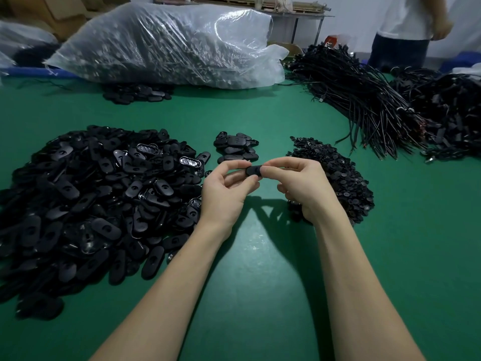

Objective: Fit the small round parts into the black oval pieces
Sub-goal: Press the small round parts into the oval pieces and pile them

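Note:
One black oval piece is pinched between my left hand and my right hand, just above the green table. Fingers cover most of it, so any round part in it is hidden. A big heap of black oval pieces lies to the left of my hands. A heap of small round parts lies to the right, partly behind my right hand. A small cluster of oval pieces sits just beyond my hands.
A large clear plastic bag of parts lies across the back of the table, with a few oval pieces in front of it. Bundles of black cables fill the back right. A person stands at the far right.

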